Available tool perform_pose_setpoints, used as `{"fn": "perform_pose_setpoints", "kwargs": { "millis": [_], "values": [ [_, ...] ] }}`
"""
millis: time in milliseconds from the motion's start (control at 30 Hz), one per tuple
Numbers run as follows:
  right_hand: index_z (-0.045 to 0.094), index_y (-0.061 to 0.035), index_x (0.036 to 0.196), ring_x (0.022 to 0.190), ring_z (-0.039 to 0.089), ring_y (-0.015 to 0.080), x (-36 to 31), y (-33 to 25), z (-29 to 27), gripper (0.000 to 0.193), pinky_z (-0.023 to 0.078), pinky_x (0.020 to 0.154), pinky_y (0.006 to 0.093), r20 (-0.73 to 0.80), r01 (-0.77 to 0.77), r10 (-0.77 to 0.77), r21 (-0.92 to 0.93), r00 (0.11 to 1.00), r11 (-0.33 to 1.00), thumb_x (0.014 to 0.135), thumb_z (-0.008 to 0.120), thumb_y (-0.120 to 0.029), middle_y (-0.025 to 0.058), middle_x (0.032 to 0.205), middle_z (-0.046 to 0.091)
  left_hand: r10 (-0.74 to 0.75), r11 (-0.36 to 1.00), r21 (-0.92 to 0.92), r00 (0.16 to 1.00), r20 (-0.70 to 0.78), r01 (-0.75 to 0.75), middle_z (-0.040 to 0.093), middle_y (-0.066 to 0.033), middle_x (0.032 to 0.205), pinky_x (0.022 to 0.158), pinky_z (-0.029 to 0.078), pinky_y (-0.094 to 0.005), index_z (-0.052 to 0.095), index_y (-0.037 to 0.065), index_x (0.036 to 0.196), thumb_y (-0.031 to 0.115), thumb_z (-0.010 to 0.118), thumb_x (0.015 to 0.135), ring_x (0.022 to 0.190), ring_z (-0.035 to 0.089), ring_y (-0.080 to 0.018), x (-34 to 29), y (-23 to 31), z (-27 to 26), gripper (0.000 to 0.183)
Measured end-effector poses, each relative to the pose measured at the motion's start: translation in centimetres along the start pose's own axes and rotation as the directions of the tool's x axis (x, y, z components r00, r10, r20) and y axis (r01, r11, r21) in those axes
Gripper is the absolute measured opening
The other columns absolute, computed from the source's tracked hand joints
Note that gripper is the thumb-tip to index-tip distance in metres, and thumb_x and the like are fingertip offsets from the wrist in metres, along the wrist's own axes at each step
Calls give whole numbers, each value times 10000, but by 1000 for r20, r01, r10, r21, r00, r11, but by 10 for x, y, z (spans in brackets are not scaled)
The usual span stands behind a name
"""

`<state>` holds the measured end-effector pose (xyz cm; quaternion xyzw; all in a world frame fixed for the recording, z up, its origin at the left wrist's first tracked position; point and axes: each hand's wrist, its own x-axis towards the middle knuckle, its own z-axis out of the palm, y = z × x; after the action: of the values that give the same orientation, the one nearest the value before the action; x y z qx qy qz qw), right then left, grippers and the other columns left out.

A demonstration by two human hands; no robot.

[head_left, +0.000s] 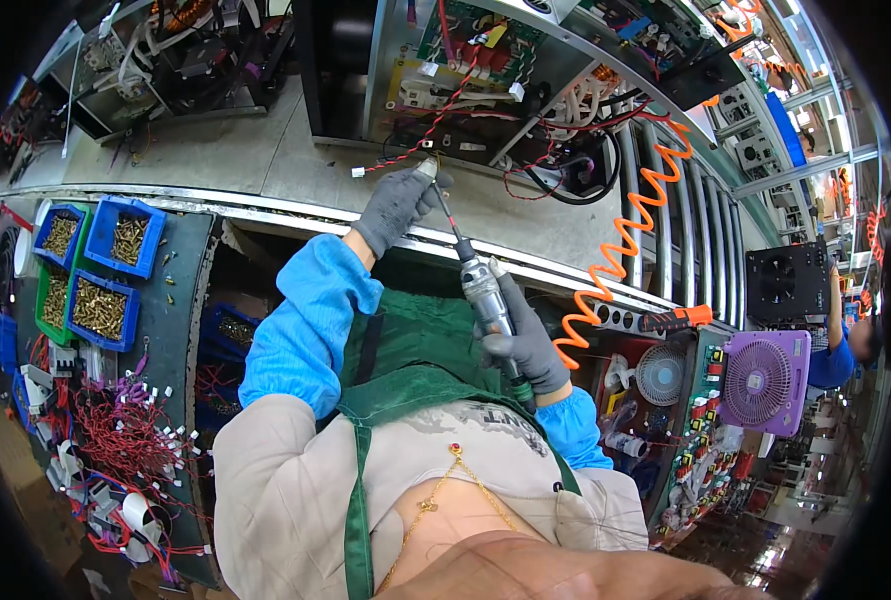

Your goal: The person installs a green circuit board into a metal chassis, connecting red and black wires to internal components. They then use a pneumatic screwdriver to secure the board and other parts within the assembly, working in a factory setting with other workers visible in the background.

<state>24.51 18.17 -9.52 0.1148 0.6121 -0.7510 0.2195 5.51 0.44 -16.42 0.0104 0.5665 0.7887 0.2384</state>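
My right hand (528, 345), in a grey glove, is wrapped round a silver power screwdriver (483, 292). Its long thin bit points up and away, toward the fingers of my left hand (396, 208). That hand, also gloved, pinches at the bit's tip; what lies between the fingertips is too small to make out. Just beyond is the lower edge of an open metal cabinet (391, 60) holding a circuit board (466, 50). A twisted red and black cable (446, 108) hangs out of it and ends in a white connector (359, 172) near my left hand.
Blue bins (103, 310) of brass-coloured fasteners stand at left, above a heap of red cables (126, 430). An orange coiled hose (611, 262) hangs at right, beside metal rollers (686, 240). Farther right are a purple fan (763, 385) and another person in blue (834, 360).
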Motion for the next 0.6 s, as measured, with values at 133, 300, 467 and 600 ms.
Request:
{"fn": "perform_pose_setpoints", "kwargs": {
  "millis": [133, 300, 467, 600],
  "values": [
    [133, -171, 1488, 548, 559, 153, 1, 4, -2, 1049, 507, 494, 287, 48, 14, -20, 134, 999, 991, 584, 664, -134, 105, 782, 547, 63, 998, 18, 995, 80, -64, 490, 59, 596, 408, 287, -157, 654, 16, 987, 374, 486, 962, 461, 360, -8, -4, 11, 4, 396],
    [106, -185, 1493, 536, 565, 161, 6, 8, -1, 1091, 499, 472, 290, -41, 84, -86, -57, 995, 995, 571, 691, -167, 105, 771, 549, 54, 998, 28, 997, 49, -55, 484, 66, 588, 417, 290, -148, 663, 31, 966, 380, 484, 961, 473, 366, 2, 2, 22, 11, 392],
    [97, -209, 1494, 542, 572, 183, 1, 12, -8, 1094, 511, 456, 322, 117, 61, -111, 368, 987, 928, 586, 706, -184, 136, 809, 549, 13, 1000, 23, 975, 223, -19, 476, 74, 577, 416, 292, -145, 678, 59, 915, 384, 484, 960, 478, 370, 6, -2, 45, 9, 381],
    [104, -219, 1492, 511, 558, 186, 2, 2, 2, 1117, 508, 442, 322, -13, 79, -78, 187, 997, 979, 576, 742, -229, 144, 841, 551, 75, 977, 174, 964, 255, -122, 469, 68, 579, 441, 322, -163, 681, 52, 946, 393, 464, 964, 496, 387, -14, 7, 51, 10, 404]
  ]
}}
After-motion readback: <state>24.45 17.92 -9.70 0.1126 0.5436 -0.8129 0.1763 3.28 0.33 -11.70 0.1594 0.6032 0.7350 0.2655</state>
